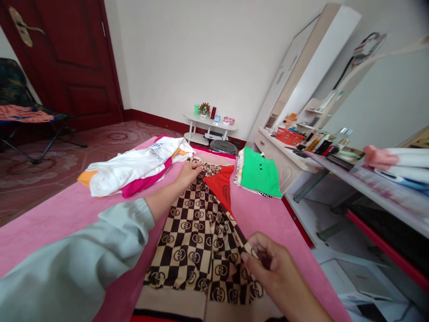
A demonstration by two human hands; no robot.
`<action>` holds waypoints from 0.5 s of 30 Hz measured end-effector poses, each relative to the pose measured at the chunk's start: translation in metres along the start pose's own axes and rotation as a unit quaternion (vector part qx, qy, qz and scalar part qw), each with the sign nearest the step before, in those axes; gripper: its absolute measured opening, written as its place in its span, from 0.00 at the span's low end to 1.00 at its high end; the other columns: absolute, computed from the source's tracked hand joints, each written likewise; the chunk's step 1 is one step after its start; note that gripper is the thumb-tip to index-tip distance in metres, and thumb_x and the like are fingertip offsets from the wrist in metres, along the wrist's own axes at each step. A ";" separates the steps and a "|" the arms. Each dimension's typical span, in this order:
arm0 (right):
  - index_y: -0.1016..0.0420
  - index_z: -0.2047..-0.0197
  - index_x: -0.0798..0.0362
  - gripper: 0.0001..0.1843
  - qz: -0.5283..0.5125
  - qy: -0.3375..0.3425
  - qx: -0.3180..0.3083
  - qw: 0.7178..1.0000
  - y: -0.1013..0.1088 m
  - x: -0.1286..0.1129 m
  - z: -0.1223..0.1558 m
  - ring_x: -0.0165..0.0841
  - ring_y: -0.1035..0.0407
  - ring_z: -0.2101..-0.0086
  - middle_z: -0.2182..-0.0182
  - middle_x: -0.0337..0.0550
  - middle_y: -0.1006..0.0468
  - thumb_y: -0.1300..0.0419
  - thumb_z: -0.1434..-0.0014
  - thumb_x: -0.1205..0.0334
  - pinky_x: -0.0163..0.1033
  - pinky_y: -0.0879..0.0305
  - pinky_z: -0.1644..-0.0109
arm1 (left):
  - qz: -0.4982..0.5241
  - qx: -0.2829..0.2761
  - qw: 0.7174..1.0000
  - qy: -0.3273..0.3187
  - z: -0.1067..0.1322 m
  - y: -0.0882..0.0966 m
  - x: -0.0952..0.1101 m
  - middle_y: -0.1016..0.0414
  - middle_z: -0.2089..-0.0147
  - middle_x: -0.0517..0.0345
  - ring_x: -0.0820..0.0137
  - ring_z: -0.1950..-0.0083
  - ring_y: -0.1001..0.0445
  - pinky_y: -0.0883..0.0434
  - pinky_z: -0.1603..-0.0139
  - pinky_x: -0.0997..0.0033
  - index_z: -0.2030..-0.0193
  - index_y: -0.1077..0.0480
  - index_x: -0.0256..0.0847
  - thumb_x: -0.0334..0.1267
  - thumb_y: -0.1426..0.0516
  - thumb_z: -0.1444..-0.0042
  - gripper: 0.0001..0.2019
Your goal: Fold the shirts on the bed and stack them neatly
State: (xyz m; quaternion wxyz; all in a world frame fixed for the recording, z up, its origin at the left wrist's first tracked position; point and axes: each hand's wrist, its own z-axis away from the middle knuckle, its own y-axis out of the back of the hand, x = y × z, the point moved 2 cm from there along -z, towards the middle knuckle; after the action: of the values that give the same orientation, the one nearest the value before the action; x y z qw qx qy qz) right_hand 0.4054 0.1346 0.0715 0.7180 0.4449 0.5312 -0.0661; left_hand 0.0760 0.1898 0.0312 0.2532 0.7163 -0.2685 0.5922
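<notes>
A brown-and-beige checkered garment with a round printed pattern lies lengthwise before me on the pink bed cover. Beige bands form its near end. A red cloth part with a dark print shows along its far right side. My left hand, in a pale grey-green sleeve, is closed on the fabric at the far end. Nearer to me, my right hand pinches the garment's right edge between thumb and fingers, lifting it slightly.
White, orange and magenta clothes lie spread at the far left. A folded green garment tops a stack at the right. Beyond are a small white table, a dresser with bottles, and a folding chair.
</notes>
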 end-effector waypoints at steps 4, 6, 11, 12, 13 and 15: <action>0.32 0.71 0.51 0.04 -0.021 0.020 -0.089 0.996 -0.047 -0.028 0.001 0.27 0.39 0.76 0.78 0.34 0.32 0.42 0.47 0.61 0.30 0.46 0.74 | 0.011 0.009 1.000 0.009 -0.004 0.015 -0.005 0.20 0.57 0.50 0.63 0.56 0.23 0.28 0.53 0.66 0.54 0.24 0.34 0.40 0.39 0.51 0.18; 0.28 0.64 0.51 0.08 -0.020 0.023 -0.173 0.985 -0.069 -0.028 -0.001 0.27 0.36 0.73 0.73 0.35 0.27 0.39 0.51 0.63 0.29 0.43 0.72 | 0.007 0.026 0.999 0.025 -0.002 0.022 -0.018 0.20 0.57 0.50 0.63 0.56 0.23 0.28 0.54 0.66 0.53 0.24 0.34 0.41 0.39 0.51 0.19; 0.22 0.64 0.52 0.09 -0.006 0.033 -0.235 0.972 -0.072 -0.016 -0.041 0.28 0.32 0.72 0.73 0.37 0.23 0.37 0.50 0.60 0.29 0.42 0.72 | 0.004 0.038 0.998 0.048 0.005 0.030 -0.054 0.20 0.60 0.51 0.66 0.64 0.22 0.25 0.62 0.67 0.47 0.28 0.35 0.41 0.39 0.49 0.23; 0.22 0.66 0.52 0.08 0.003 0.043 -0.203 0.978 -0.065 -0.014 -0.060 0.28 0.31 0.73 0.74 0.37 0.23 0.39 0.48 0.60 0.30 0.41 0.71 | 0.003 0.035 0.998 0.043 0.005 0.029 -0.058 0.20 0.59 0.51 0.67 0.64 0.22 0.25 0.63 0.67 0.44 0.31 0.36 0.41 0.40 0.47 0.24; 0.22 0.67 0.53 0.07 0.014 0.057 -0.165 0.985 -0.056 -0.012 -0.082 0.28 0.31 0.73 0.74 0.38 0.22 0.41 0.47 0.61 0.30 0.40 0.70 | 0.000 0.031 0.999 0.035 0.004 0.029 -0.060 0.20 0.57 0.52 0.67 0.64 0.22 0.24 0.63 0.67 0.42 0.33 0.38 0.40 0.41 0.46 0.25; 0.24 0.67 0.55 0.08 0.024 0.075 -0.087 0.993 -0.037 -0.005 -0.136 0.29 0.30 0.75 0.74 0.39 0.23 0.42 0.47 0.62 0.32 0.36 0.70 | -0.016 0.021 1.000 0.010 0.003 0.027 -0.060 0.22 0.53 0.53 0.66 0.60 0.22 0.24 0.59 0.64 0.40 0.34 0.41 0.35 0.42 0.47 0.25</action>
State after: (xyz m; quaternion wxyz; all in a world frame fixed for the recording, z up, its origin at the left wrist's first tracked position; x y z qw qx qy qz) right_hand 0.2866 0.2068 0.0492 0.7136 0.3965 0.5767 0.0311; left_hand 0.0508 0.1732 -0.0269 0.2499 0.7196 -0.2424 0.6008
